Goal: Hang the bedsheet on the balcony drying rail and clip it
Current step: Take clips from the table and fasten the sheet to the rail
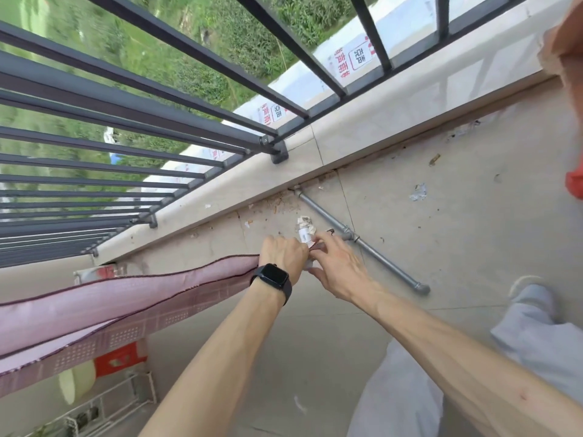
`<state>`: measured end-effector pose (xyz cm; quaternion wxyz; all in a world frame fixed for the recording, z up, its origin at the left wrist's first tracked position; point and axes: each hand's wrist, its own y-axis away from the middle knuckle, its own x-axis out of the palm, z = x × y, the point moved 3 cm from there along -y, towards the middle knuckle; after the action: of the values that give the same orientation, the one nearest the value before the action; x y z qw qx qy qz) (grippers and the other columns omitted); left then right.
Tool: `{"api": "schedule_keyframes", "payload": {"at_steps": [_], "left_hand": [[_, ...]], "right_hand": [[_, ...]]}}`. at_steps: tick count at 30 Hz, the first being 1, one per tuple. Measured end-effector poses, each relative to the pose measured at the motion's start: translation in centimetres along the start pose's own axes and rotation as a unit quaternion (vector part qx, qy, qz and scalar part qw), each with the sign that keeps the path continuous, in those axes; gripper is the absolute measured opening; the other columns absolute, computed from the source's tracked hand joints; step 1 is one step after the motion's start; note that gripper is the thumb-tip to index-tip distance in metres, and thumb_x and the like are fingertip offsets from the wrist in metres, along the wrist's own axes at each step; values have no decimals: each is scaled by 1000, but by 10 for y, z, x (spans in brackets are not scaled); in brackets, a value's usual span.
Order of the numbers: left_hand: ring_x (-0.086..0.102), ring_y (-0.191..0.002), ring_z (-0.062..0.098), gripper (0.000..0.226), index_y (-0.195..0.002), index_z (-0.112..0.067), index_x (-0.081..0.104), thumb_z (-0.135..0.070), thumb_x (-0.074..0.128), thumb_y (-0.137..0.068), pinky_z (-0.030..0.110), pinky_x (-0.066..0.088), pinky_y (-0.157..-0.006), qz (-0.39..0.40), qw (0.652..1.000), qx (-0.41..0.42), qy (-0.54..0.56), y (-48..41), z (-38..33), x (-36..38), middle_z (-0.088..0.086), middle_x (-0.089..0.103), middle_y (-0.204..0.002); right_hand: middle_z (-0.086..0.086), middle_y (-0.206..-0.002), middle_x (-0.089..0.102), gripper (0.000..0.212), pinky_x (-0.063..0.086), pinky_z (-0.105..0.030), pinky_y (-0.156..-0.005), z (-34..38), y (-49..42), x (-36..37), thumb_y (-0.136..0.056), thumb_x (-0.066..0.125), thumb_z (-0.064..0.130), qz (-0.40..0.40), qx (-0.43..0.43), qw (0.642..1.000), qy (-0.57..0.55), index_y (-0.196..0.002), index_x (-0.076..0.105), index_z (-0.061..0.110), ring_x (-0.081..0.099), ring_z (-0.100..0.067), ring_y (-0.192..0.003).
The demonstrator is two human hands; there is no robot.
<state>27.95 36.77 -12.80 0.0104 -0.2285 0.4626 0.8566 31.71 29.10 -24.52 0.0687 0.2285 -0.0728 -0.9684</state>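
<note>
Left hand (284, 252) is clenched on the right end of the bedsheet (126, 298). Right hand (336, 268) sits just beside it at the same corner, and I cannot tell whether its fingers pinch anything. The sheet's long axis runs taut leftward from the grip, folded double. I judge the right hand nearer for clipping.

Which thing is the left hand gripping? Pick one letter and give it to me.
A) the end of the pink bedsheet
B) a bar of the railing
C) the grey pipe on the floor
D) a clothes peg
A: the left hand, the one with the watch, is curled round the end of the pink bedsheet, which stretches away to the left.
</note>
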Motion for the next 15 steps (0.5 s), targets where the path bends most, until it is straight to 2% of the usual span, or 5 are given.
{"api": "schedule_keyframes", "payload": {"at_steps": [3, 4, 6, 9, 15], "left_hand": [[62, -106, 26, 24, -113, -18, 62, -12, 45, -97, 32, 39, -80, 12, 1000, -2, -5, -5, 2, 7, 3, 67, -110], [63, -105, 26, 25, -113, -18, 63, -10, 45, -97, 32, 38, -78, 13, 1000, -4, -3, -6, 4, 10, 3, 67, -109], [63, -103, 26, 25, -112, -19, 61, -11, 45, -96, 33, 35, -74, 13, 1000, -8, 4, -10, 3, 16, 3, 66, -108], [62, -102, 26, 23, -115, -19, 58, -12, 44, -98, 34, 34, -73, 3, 1000, -22, 17, -17, 0, 24, 3, 64, -109], [61, -104, 29, 28, -110, -16, 61, -2, 42, -95, 36, 41, -80, -15, 997, -36, 72, -26, -10, 23, 5, 65, -109]], "right_hand": [[9, -162, 20, 26, 46, -44, -95, -16, -2, 6, -88, 67, 46, 75, -5, 997, 14, -104, 71, 26, 41, -24, -126], [10, -163, 19, 28, 44, -42, -98, -20, -4, 8, -88, 66, 47, 109, -8, 994, 22, -107, 71, 26, 40, -23, -127], [6, -155, 38, 34, 42, -41, -101, -25, -7, 11, -92, 63, 45, 138, -14, 990, 37, -113, 70, 20, 41, -24, -131], [0, -131, 58, 35, 44, -41, -96, -30, -12, 8, -95, 61, 38, 68, -16, 997, 32, -113, 66, 9, 50, -26, -123], [-5, -137, 52, 35, 53, -41, -88, -48, 1, -10, -87, 73, 28, -15, 4, 1000, -22, -118, 64, 14, 55, -25, -115]]}}
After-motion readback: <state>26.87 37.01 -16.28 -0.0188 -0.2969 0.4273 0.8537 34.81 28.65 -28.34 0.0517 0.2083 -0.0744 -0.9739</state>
